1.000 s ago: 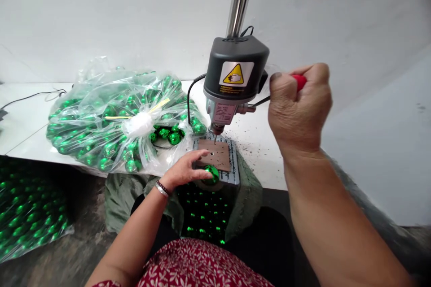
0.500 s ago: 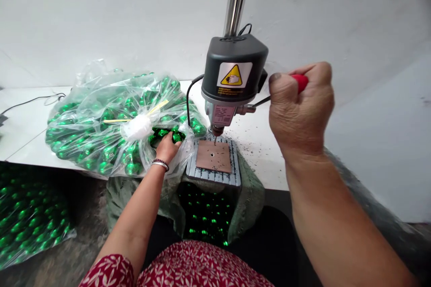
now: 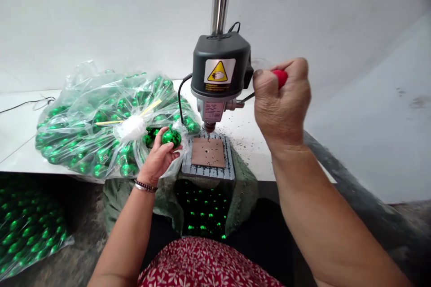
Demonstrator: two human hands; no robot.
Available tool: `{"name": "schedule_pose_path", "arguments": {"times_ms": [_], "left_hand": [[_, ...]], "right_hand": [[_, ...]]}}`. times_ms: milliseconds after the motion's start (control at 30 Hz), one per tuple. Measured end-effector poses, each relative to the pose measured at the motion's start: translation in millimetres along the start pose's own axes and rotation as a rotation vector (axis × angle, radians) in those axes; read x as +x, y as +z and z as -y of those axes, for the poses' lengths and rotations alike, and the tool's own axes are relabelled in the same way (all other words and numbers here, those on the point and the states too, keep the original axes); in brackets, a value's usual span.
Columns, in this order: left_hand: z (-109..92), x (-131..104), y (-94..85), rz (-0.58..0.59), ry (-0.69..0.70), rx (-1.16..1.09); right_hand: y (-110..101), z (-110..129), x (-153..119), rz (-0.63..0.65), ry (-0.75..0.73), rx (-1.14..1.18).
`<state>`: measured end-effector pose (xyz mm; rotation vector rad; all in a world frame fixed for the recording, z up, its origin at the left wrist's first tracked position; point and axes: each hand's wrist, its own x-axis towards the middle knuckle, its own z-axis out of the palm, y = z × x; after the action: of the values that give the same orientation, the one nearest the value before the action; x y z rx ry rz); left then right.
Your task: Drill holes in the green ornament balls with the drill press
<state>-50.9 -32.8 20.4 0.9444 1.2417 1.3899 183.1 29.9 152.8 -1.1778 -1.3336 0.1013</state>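
Observation:
Between the thumb and fingers of my left hand (image 3: 157, 160) is a shiny green bauble (image 3: 171, 138), held just outside the torn opening of a clear plastic bag (image 3: 133, 128) full of similar baubles. My right hand (image 3: 284, 101) is closed around the red knob (image 3: 280, 79) of the feed lever on a small drill press (image 3: 220, 65). The drill bit (image 3: 208, 135) points down over a brown square board (image 3: 208, 152) with a small hole. That board lies on the grooved metal base (image 3: 188, 168), left and below of my right hand.
Dark shavings are scattered over the base and the white table (image 3: 254, 152). Below the base, a green woven sack (image 3: 242, 193) hangs open with many green baubles inside. Another bag of baubles (image 3: 30, 224) lies on the floor at left. A black cable (image 3: 181, 98) runs beside the press.
My left hand has come out of the bag opening with a green bauble and turned palm upward. My right hand stays on the red knob. The view has shifted slightly right.

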Motion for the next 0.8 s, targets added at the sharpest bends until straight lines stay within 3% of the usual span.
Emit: {"name": "schedule_pose_path", "arguments": {"times_ms": [133,267,333,433,533,800], "left_hand": [[-3.3,-9.3,21.1,0.083,-0.115,-0.041],[6.9,-5.9,39.9,0.119,-0.178,-0.048],[13.6,-0.8,46.5,0.074,-0.133,0.072],[21.6,9.1,52.6,-0.018,0.036,0.444],[27.2,18.2,53.8,-0.013,0.186,0.756],[38.4,29.6,50.6,0.095,0.313,0.956]], "right_hand": [[-0.2,2.4,1.3,0.031,0.026,0.004],[0.0,8.1,12.4,0.093,0.05,-0.007],[0.8,12.0,21.6,0.124,0.082,-0.036],[2.5,16.3,34.7,0.179,0.148,-0.111],[4.1,17.7,41.3,0.209,0.17,-0.165],[5.1,18.0,41.1,0.206,0.159,-0.162]]}}
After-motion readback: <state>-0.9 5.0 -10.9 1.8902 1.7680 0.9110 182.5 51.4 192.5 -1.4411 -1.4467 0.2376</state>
